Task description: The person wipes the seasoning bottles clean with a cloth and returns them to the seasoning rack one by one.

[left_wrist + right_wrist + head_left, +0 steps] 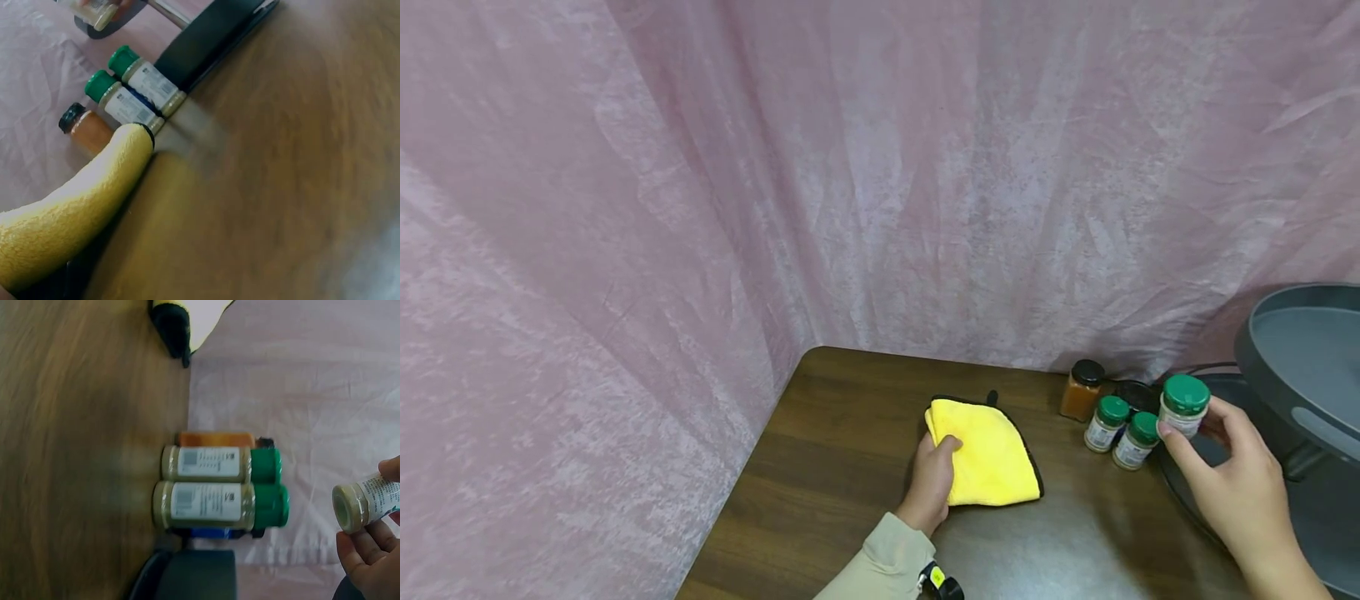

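My left hand (928, 482) grips the left edge of a folded yellow cloth (992, 454) with black trim, thumb on top. In the left wrist view the cloth (81, 206) bulges across the lower left. My right hand (1243, 475) pinches a green-capped spice jar (1183, 404) between thumb and fingers. That jar (369, 500) is held up off the table in the right wrist view, its base showing. Just left of it stand two more green-capped jars, one spice jar (1103, 425) beside another spice jar (1135, 442). Behind them is a black-capped jar (1081, 392) with orange-brown contents.
A grey tiered tray (1315, 367) stands at the right, its upper tier close to my right hand. A dark-lidded container (1137, 395) sits behind the green-capped jars. The wooden table (850, 417) meets a pink curtain (910, 208) at the back and left.
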`<action>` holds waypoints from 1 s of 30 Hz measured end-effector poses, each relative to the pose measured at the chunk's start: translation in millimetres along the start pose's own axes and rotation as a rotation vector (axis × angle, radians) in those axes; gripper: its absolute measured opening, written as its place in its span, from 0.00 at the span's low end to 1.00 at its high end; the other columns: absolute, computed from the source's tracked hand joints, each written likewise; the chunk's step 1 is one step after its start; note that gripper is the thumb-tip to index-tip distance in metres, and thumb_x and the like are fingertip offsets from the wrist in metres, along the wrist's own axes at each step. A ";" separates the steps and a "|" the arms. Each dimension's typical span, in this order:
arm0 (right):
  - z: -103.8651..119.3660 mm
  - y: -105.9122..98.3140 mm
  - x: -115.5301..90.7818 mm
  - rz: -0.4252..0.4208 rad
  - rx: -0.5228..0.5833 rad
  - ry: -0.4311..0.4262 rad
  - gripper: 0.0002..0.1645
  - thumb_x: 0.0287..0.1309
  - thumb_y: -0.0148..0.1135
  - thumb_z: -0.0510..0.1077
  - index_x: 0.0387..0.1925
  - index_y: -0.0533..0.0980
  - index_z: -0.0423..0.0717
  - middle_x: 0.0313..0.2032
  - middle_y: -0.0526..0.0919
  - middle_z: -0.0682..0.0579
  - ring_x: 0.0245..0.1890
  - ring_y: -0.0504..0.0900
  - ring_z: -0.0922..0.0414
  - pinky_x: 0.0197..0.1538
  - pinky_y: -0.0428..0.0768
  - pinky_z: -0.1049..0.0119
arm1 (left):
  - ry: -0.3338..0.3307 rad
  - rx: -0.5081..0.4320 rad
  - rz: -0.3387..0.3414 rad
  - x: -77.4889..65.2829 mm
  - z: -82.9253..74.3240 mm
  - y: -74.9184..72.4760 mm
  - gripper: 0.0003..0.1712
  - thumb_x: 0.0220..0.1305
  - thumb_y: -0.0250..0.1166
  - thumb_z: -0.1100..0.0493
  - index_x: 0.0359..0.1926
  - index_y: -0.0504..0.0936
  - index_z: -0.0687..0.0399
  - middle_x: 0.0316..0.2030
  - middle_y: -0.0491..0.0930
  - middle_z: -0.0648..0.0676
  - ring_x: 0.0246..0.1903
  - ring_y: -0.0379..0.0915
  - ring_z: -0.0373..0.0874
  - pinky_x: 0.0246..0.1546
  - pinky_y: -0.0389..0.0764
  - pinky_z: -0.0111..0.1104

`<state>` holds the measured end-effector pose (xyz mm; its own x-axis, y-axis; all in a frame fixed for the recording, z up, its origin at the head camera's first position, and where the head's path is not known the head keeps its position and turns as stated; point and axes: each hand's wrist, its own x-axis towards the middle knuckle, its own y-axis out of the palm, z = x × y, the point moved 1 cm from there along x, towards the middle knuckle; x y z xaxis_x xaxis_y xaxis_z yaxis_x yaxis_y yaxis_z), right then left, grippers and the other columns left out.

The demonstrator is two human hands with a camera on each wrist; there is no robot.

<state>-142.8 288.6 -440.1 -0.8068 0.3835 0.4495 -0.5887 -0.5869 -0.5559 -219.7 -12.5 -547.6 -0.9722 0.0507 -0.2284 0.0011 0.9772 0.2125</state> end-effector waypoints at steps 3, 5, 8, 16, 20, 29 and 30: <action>-8.6 -1.2 1.0 0.012 -0.034 0.033 0.32 0.60 0.71 0.46 0.64 0.72 0.43 0.50 0.72 0.73 0.43 0.59 0.92 0.47 0.57 0.86 | 0.000 0.015 0.004 0.8 0.9 -0.4 0.20 0.64 0.56 0.58 0.57 0.71 0.57 0.45 0.76 0.55 0.43 0.75 0.45 0.44 0.77 0.33; -15.0 -1.8 1.0 0.027 -0.055 0.053 0.33 0.61 0.70 0.47 0.65 0.71 0.43 0.52 0.77 0.57 0.42 0.57 0.92 0.48 0.57 0.85 | -0.002 0.015 0.007 1.0 0.8 -0.5 0.20 0.65 0.56 0.58 0.57 0.71 0.56 0.46 0.76 0.55 0.43 0.75 0.45 0.45 0.77 0.33; -23.9 -2.1 -0.4 0.041 -0.072 0.077 0.34 0.63 0.69 0.47 0.66 0.70 0.41 0.55 0.78 0.38 0.41 0.54 0.93 0.48 0.57 0.85 | 0.006 0.016 0.022 1.3 0.8 -1.0 0.19 0.65 0.56 0.58 0.56 0.71 0.57 0.45 0.77 0.55 0.43 0.76 0.45 0.44 0.78 0.33; -48.3 -3.8 1.0 0.125 -0.142 0.174 0.35 0.67 0.63 0.49 0.67 0.65 0.33 0.56 0.75 0.25 0.48 0.80 0.59 0.53 0.70 0.38 | -0.007 0.022 0.037 2.7 1.4 -2.6 0.18 0.65 0.56 0.58 0.55 0.71 0.56 0.44 0.77 0.54 0.42 0.76 0.44 0.43 0.78 0.33; -62.9 -4.0 4.6 0.183 -0.189 0.229 0.37 0.68 0.60 0.49 0.66 0.61 0.27 0.55 0.72 0.18 0.52 0.74 0.24 0.48 0.72 0.32 | -0.013 0.030 0.057 3.3 1.9 -3.7 0.19 0.66 0.55 0.57 0.57 0.71 0.55 0.45 0.77 0.54 0.43 0.77 0.44 0.43 0.78 0.34; -86.1 -7.5 12.0 0.271 -0.238 0.217 0.30 0.66 0.62 0.48 0.55 0.68 0.25 0.43 0.80 0.21 0.40 0.82 0.27 0.34 0.80 0.41 | -0.016 0.049 0.052 3.3 2.0 -4.6 0.21 0.66 0.56 0.57 0.59 0.70 0.55 0.47 0.76 0.55 0.44 0.76 0.45 0.44 0.78 0.33; -88.1 -7.5 12.4 0.286 -0.240 0.213 0.29 0.66 0.62 0.48 0.53 0.68 0.25 0.42 0.80 0.21 0.39 0.82 0.28 0.33 0.80 0.42 | -0.016 0.050 0.047 3.4 1.8 -4.5 0.21 0.66 0.56 0.57 0.59 0.70 0.55 0.47 0.76 0.55 0.44 0.76 0.45 0.44 0.77 0.33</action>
<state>-152.8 360.6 -492.0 -0.9170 0.3825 0.1132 -0.3144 -0.5184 -0.7953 -222.6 -16.4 -551.0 -0.9670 0.0993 -0.2345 0.0584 0.9827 0.1757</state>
